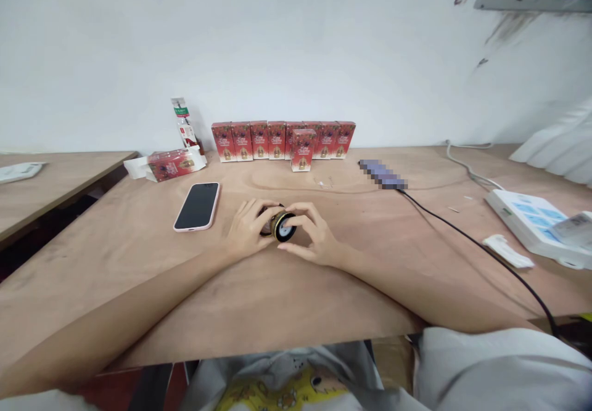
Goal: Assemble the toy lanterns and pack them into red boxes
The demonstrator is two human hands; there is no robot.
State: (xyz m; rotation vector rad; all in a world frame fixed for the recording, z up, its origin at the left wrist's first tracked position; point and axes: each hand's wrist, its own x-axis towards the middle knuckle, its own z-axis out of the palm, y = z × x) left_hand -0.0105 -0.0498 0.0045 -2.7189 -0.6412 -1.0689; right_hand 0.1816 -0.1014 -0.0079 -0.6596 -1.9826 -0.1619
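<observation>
A small round dark jar with a gold band and a pale face (282, 226) lies on its side in the middle of the wooden table (277, 300). My left hand (248, 228) wraps its fingers round the jar's left end. From the right, my right hand (311, 234) curls its fingers and thumb round the banded end. Both hands rest on the table top. Behind them, a row of several small red boxes (277, 140) stands along the wall, with one more red box (302, 150) just in front of the row.
A phone in a pink case (197, 206) lies face up left of my hands. An opened red box on its side (172, 164) and an upright printed packet (185, 124) sit at the back left. A black cable (467, 238) crosses to the right, near a white device (536, 226).
</observation>
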